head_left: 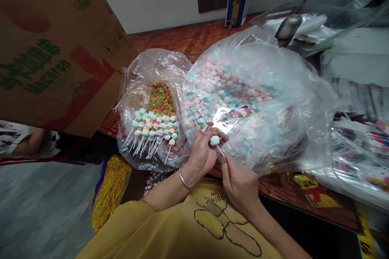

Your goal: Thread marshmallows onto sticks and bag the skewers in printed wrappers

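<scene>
While the left hand curls its fingers round a pale pink and blue candy, the right hand pinches the white stick running down from it, thumb and finger drawn narrow together; both hands are at the near edge of the big clear bag, and so is the candy they share. From where I stand, a shiny printed wrapper shows just beyond the left fingers, over that bag, though I can't tell whether those fingers grip it too. A silver bangle circles the left wrist, and the person's mustard shirt fills the space on the near side of the bag. Inside the bag is a heap of pink, white and blue candies, blurred by the crinkled plastic. Just to its left sits a smaller clear bag with bright ring-shaped sweets, and a close row of finished candy sticks lies across that, their white ends towards the person. Farther left of the big bag stands a large cardboard box marked "Macaron", with a gold fringe hanging below and nearer. Past the bag's far right edge rests a metal scoop; to its right lie printed packets in clear plastic. Behind it, by the wall, a blue box stands on the reddish wooden table.
</scene>
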A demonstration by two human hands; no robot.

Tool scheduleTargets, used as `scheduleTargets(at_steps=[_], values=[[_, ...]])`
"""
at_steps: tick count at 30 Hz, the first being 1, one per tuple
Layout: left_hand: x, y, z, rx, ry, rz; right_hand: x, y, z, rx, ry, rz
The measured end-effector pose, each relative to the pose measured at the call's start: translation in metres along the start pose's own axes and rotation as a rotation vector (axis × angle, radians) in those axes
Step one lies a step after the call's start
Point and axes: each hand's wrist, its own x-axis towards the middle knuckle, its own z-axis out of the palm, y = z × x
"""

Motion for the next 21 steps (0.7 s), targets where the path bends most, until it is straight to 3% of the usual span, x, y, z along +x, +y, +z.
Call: scheduleTargets(at_steps=[6,9,11,13,18,20,21], values=[[0.022,0.033,-0.006,0.052,-0.031,0.014,0.006,-0.006,-0.005,0.747,-0.140,0.488],[0.027,0.045,-0.001,0.061,-0.060,0.031,0.008,-0.011,-0.006,1.211,-0.316,0.760],[0.025,0.045,0.003,0.086,-0.043,0.038,0.009,-0.013,-0.004,1.335,-0.363,0.814],[0.024,0.039,0.006,0.108,-0.002,0.064,0.010,-0.011,-0.002,1.122,-0.288,0.670],[0.023,0.017,0.009,0.155,0.076,0.090,0.011,0.003,0.001,0.164,0.046,-0.027],[0.021,0.010,0.009,0.160,0.087,0.074,0.012,0.003,0.003,0.089,0.070,-0.106],[0.019,0.007,0.009,0.152,0.081,0.072,0.013,0.002,0.004,0.145,0.062,-0.065]])
